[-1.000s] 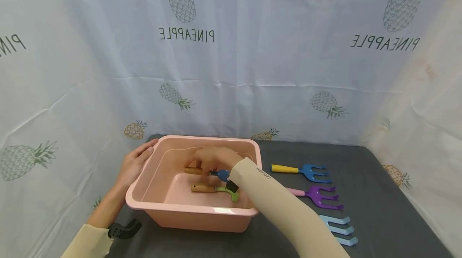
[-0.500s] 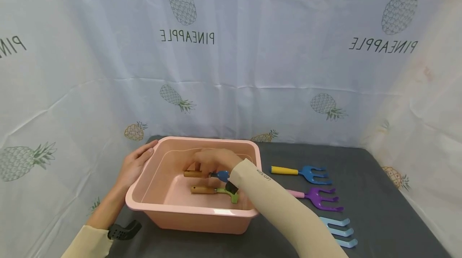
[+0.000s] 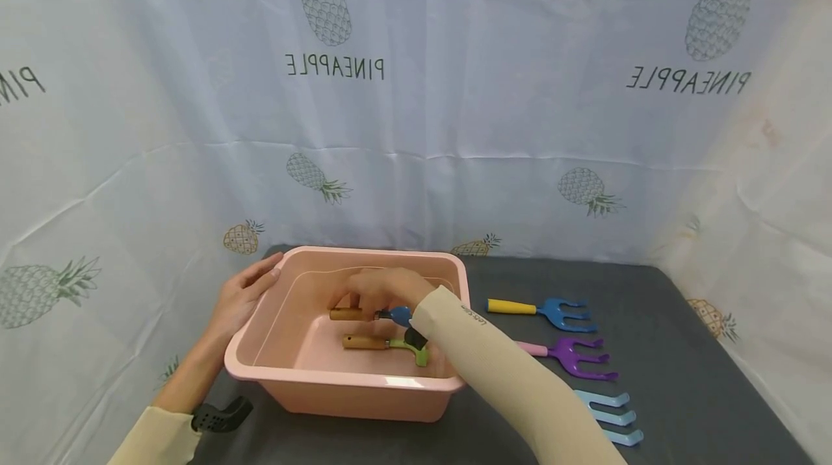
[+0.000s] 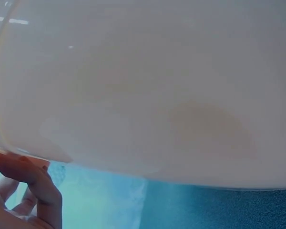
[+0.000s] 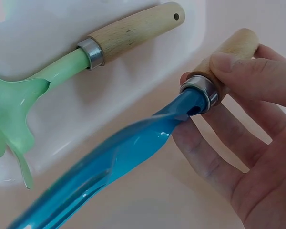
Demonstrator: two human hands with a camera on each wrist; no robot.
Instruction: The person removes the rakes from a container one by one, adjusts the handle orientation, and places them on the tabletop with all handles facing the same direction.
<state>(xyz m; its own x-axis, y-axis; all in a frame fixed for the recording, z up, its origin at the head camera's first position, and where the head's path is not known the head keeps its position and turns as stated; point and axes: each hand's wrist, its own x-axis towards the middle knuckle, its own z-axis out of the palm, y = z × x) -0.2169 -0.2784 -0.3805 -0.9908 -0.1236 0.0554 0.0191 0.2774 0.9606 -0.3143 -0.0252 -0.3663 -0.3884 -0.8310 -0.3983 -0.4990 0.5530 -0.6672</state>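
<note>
My right hand [image 3: 383,289] is inside a pink plastic basin [image 3: 338,377], holding a small garden trowel [image 5: 133,148] by its wooden handle. The trowel has a blue blade and a metal collar; thumb and fingers pinch the handle just behind that collar. On the basin floor beside it lies a green hand rake [image 5: 19,102], also wooden-handled, its head partly cut off in the right wrist view. At the basin's left side my left hand [image 3: 240,300] grips the rim. In the left wrist view the basin wall [image 4: 148,95] fills most of the picture, with curled fingers [image 4: 33,179] at its edge.
Right of the basin, on the dark table [image 3: 689,378], lie a blue fork with a yellow handle [image 3: 512,306], a purple fork [image 3: 575,358] with a pink handle and a light blue fork [image 3: 611,416] partly behind my right sleeve. A pineapple-print curtain [image 3: 416,111] hangs behind.
</note>
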